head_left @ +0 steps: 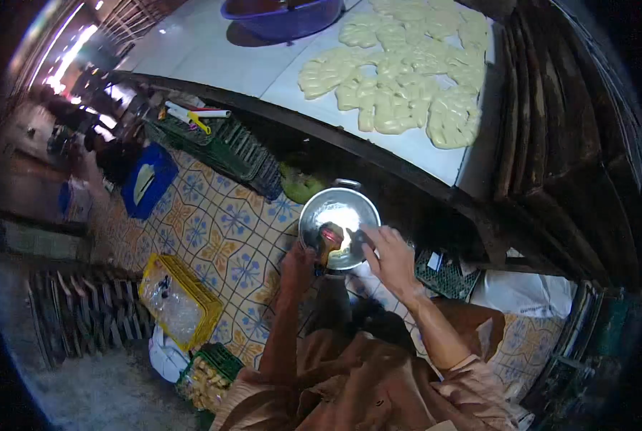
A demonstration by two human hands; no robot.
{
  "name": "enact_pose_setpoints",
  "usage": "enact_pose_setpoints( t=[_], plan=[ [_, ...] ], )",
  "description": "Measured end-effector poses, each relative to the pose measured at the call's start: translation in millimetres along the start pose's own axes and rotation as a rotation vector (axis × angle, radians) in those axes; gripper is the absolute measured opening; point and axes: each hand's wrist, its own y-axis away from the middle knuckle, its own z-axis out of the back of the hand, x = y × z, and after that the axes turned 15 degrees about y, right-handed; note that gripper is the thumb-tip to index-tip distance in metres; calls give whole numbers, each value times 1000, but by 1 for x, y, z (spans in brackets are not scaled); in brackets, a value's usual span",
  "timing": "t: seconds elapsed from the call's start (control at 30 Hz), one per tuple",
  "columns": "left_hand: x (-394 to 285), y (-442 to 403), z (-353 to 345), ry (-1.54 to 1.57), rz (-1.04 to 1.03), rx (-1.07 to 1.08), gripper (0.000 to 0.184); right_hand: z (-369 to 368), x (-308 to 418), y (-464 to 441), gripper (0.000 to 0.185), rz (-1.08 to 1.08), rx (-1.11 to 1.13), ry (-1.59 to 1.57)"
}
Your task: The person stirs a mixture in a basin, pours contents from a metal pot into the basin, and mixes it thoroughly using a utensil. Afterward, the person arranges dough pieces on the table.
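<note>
Round silver metal pot with loop handles (308, 215) between both hands — below edge of white-topped bench (278, 86), over patterned floor tiles (238, 248). Left hand (298, 262) closed on pot's lower-left rim, fingertips hidden. Right hand (394, 258) at pot's right rim, fingers bent and close together, reaching over opening — whether pinching small dark item there, cannot tell. Inside pot: small red shiny object (331, 235), details blurred. On bench, beyond pot: pale-yellow, glossy, flattened dough-like lumps (400, 86), purple plastic basin (285, 25).
</note>
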Motion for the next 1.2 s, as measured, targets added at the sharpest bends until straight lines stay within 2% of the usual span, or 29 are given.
enact_pose_setpoints(
  t=[0.03, 0.07, 0.1, 0.13, 0.17, 0.27, 0.3, 0.33, 0.37, 0.43, 0.53, 0.57, 0.6, 0.63, 0.7, 0.73, 0.83, 0.87, 0.9, 0.93, 1.0, 1.07, 1.1, 1.2],
  plan=[
    [-27, 0, 9, -86, -14, 31, 25, 24, 21, -25, 35, 139, 166, 98],
    [-27, -4, 17, -94, -20, 34, 23, 36, 39, -43, 30, 278, 320, 205],
    [-18, -16, 26, -102, -28, 39, 22, 24, 49, -55, 27, 408, 148, 122],
    [-17, -23, 36, -109, -33, 39, 20, 13, 57, -67, 25, 485, 137, 151],
    [-91, -4, 38, -16, -43, 4, 20, 2, 67, -81, 24, 565, 130, 176],
    [-74, -39, 76, -449, -371, 7, 20, 1, 98, -126, 14, 690, 228, 187],
    [-83, -49, 90, -248, -233, 2, 21, 3, 108, -144, 14, 695, 205, 158],
    [-103, -58, 102, -45, -102, -29, 22, 5, 118, -162, 14, 690, 182, 128],
    [-117, -78, 118, -236, -153, -7, 23, 8, 125, -184, 15, 696, 185, 108],
    [-121, -121, 148, -23, -378, -6, 26, 18, 135, -231, 21, 671, 188, 82],
    [-177, -187, 193, -303, -516, -89, 25, 44, 151, -312, 28, 590, 59, -45],
    [-201, -211, 207, -155, -402, -29, 25, 52, 156, -340, 32, 551, 75, -13],
    [-231, -236, 220, -14, -283, 28, 26, 58, 161, -369, 27, 535, 69, -6],
    [-261, -255, 230, -84, -229, -31, 29, 64, 165, -395, 28, 481, 74, -46],
    [-301, -302, 250, -234, -451, -15, 35, 82, 177, -446, 27, 346, 85, -125],
    [-327, -320, 256, -73, -395, -13, 36, 72, 172, -472, 23, 349, -3, -316],
    [-376, -392, 267, -241, -433, 29, 38, 91, 177, -530, 19, 135, -98, -362],
    [-387, -416, 266, -316, -543, 13, 38, 95, 175, -548, 18, 102, -168, -357],
    [-395, -440, 263, -315, -604, -4, 37, 100, 172, -565, 18, 12, -134, -412],
    [-402, -462, 263, -312, -668, -21, 36, 104, 165, -582, 21, 67, -181, -408],
    [-411, -508, 256, -307, -680, -10, 36, 114, 164, -608, 22, -19, -230, -365],
    [-419, -546, 244, -333, -678, -13, 39, 119, 152, -631, 22, 9, -299, -233],
    [-414, -566, 240, -340, -756, -29, 41, 119, 145, -643, 23, 23, -331, -169],
    [-416, -600, 224, -384, -699, -28, 44, 107, 118, -675, 21, 80, -410, -71]
  ],
)
